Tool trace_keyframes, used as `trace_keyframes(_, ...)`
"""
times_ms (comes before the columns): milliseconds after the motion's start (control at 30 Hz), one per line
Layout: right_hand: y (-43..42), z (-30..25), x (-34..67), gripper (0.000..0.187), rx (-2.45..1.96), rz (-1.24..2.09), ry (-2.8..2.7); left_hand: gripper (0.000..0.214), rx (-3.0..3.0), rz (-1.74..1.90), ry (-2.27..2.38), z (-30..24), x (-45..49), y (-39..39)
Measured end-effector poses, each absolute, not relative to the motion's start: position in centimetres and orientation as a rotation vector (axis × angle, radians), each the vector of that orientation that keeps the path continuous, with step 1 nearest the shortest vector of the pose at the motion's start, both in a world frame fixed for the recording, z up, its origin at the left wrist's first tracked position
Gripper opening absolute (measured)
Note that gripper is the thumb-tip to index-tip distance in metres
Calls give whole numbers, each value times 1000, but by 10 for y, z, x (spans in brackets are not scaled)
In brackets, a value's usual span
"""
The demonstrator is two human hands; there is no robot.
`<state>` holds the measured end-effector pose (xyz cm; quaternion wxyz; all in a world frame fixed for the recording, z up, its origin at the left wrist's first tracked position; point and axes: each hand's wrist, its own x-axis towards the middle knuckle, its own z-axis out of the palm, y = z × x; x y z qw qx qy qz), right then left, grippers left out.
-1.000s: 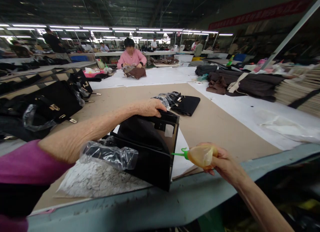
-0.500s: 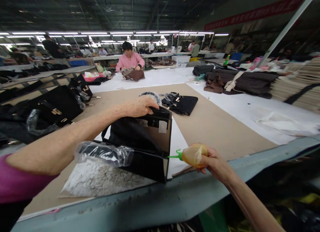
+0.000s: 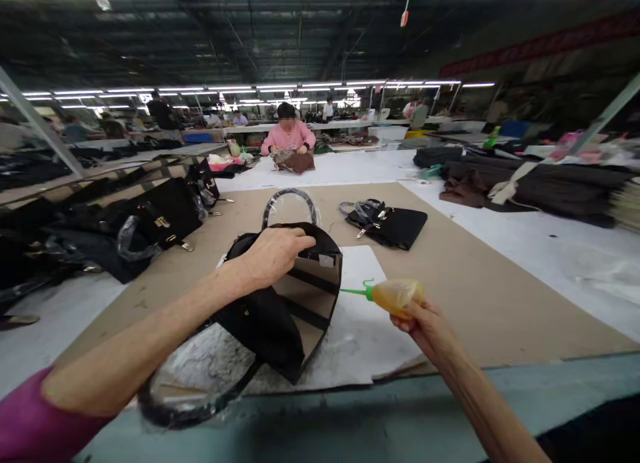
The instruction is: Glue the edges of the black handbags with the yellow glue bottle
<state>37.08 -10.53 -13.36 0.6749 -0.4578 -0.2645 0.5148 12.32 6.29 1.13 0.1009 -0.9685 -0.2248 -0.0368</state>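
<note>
My left hand (image 3: 273,253) is closed over the top edge of a black handbag (image 3: 280,310) that stands tilted on a white sheet (image 3: 363,330). The bag's brown lined inside faces right, and its plastic-wrapped handle (image 3: 291,203) arches up behind my fingers. A second handle loops down near the table edge. My right hand (image 3: 420,320) grips a small yellowish squeeze bottle (image 3: 395,295) with a green nozzle. The nozzle tip points left and sits just beside the bag's open side, at or near its edge.
A finished black bag (image 3: 390,224) lies on the brown board (image 3: 465,283) behind. More black bags (image 3: 150,223) are piled at the left. Dark fabric (image 3: 530,180) lies at the right. A person in pink (image 3: 289,135) works at the far end of the table.
The bag has been turned and tipped, so its lined inside now faces right and one handle stands up. My right hand with the bottle stays beside it. The camera has tilted upward.
</note>
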Motion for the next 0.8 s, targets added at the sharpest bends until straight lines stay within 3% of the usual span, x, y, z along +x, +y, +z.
trace_keyframes(800, -96, -161, 348, 43, -1159, 1304, -527, 35, -2929, -144, -668, -19, 94, 32)
